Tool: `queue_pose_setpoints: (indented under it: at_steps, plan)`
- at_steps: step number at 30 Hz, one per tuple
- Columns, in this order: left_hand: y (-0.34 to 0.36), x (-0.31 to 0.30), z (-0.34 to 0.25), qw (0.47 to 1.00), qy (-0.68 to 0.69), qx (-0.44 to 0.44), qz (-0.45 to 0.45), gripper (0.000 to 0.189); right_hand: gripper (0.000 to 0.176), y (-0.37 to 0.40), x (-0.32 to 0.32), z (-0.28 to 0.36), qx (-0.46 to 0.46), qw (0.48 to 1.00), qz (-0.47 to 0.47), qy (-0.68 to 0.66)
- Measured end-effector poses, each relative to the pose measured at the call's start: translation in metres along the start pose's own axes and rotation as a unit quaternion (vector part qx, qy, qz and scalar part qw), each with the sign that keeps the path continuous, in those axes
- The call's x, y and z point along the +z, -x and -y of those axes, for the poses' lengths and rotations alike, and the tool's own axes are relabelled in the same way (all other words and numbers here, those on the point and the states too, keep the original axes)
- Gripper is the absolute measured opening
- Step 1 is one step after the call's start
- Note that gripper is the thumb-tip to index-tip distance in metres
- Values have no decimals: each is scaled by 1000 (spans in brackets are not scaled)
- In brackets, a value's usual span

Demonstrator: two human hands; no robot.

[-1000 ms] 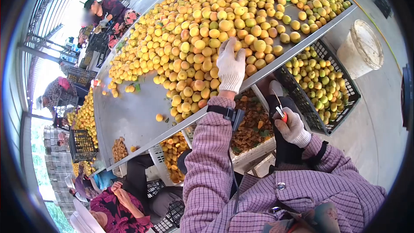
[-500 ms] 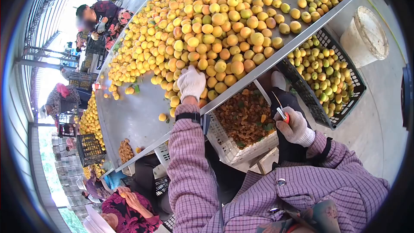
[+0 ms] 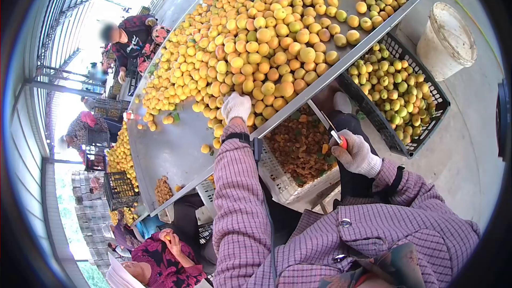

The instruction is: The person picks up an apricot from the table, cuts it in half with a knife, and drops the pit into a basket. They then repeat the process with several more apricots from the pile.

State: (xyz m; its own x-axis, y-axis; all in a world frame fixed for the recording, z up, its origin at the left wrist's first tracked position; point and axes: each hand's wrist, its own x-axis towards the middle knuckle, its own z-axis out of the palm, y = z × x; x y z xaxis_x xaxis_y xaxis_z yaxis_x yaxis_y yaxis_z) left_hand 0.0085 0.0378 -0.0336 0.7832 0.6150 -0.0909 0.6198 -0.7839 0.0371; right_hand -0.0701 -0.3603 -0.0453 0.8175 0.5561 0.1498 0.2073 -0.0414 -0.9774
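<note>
My left hand (image 3: 236, 108), in a white knit glove, rests against the near edge of a big heap of yellow-orange apricots (image 3: 256, 37) on a metal table (image 3: 170, 146). Its fingers curl inward; whether a fruit is inside them is hidden. My right hand (image 3: 357, 154), gloved as well, is closed round the red handle of a small knife (image 3: 343, 142), over my lap. The thin blade points up and left. Between my hands, below the table rim, a white crate (image 3: 274, 178) holds brown apricot pits (image 3: 298, 146).
At right a black crate (image 3: 426, 141) of greenish apricots stands on the floor beside a white bucket (image 3: 445, 42). A small pile of pits (image 3: 162, 189) lies on the table's left. Co-workers sit at lower left (image 3: 168, 258) and stand at upper left (image 3: 130, 42).
The whole view has shifted slightly. My left hand stays at the apricot heap. My right hand, still round the knife, has moved a little left. The co-worker at upper left stands more upright.
</note>
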Motion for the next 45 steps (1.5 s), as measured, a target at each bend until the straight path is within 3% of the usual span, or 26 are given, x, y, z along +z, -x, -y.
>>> queue_pose_setpoints:
  at_steps: [2, 5, 7, 10, 13, 18, 24, 26, 27, 31, 32, 33, 36, 38, 40, 42, 44, 45]
  plan:
    - [20, -13, -15, 999, 34, -23, -12, 43, 14, 0, -1, 4, -12, 1000, -2, -7]
    - [16, -8, 10, 996, 74, 36, -22, 46, 13, 2, 0, 0, -9, 1000, -7, -8]
    - [16, -22, 23, 977, 195, 91, 10, 46, 14, 0, 0, -1, -10, 1000, -7, -8]
    - [7, -33, 22, 982, 154, 89, 71, 47, 12, -3, 3, 1, -6, 1000, -5, 3]
    - [-11, -14, 14, 994, 65, 48, 74, 54, 11, -6, 6, 9, -5, 1000, -4, 27]
    - [-5, -23, 14, 990, 79, 61, 96, 53, 11, -9, 9, 4, -24, 999, -2, 25]
    - [21, -3, 6, 993, 80, 57, -64, 35, 17, -7, 14, -6, -35, 999, -5, 13]
    - [32, -2, 10, 983, 133, 54, -117, 37, 17, -7, 15, -9, -36, 999, -16, 20]
    - [40, -3, 10, 959, 202, 59, -192, 40, 18, -8, 15, -5, -54, 998, -22, 27]
    - [84, -24, 4, 902, 360, 21, -239, 51, 17, -5, 12, -11, -11, 1000, -11, 11]
    - [104, -30, 3, 811, 553, 22, -189, 50, 17, -7, 16, -16, -8, 1000, -10, 12]
    - [124, -32, 0, 681, 721, 19, -126, 49, 17, -10, 19, -24, 6, 1000, -17, 15]
    - [188, -19, 4, 425, 902, 67, 42, 50, 21, -12, 21, -15, 57, 997, -45, 15]
    - [219, -3, 9, 335, 924, 112, 144, 48, 20, -15, 19, -6, 98, 995, -23, 10]
    - [243, 12, 7, 298, 933, 113, 168, 49, 18, -12, 19, 18, 188, 982, 15, -21]
    - [257, 22, 4, 262, 941, 107, 186, 52, 16, 2, 25, 32, 201, 978, 27, -48]
    - [264, 32, 1, 237, 946, 104, 197, 53, 17, 16, 32, 44, 200, 974, 108, 20]
    - [267, 34, 0, 223, 949, 106, 199, 55, 17, 23, 38, 47, 220, 968, 121, -9]
